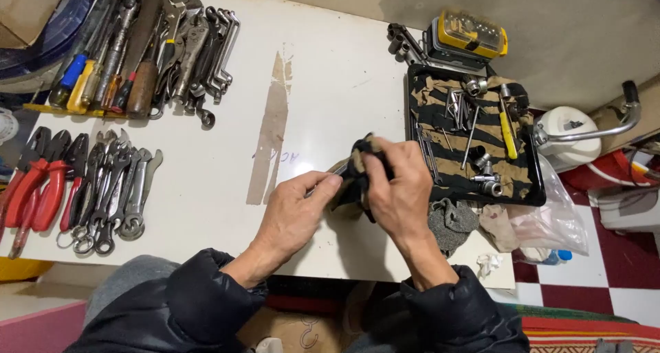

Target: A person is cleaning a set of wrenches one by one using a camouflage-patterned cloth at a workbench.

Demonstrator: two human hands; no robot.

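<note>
- Dark padded sleeves sit closest, both reaching over the white table.
- Left hand pinches a thin metal tool at its near end, fingers closed on it.
- Right hand is clamped around a dark rag wrapped over the tool's far end, just left of the tray.
- Risk, as I judge it: the tool could slip from the pinch if the rag drags hard, or a tip could poke through the cloth.
- Small sockets and bits lie loose on the tray's striped cloth; a stray elbow could scatter them.
- Yellow-lidded bit case stands behind the tray; its label is too small to tell.
- Clear plastic bag hangs off the right edge.
- Red-handled pliers and wrenches lie at far left.
</note>
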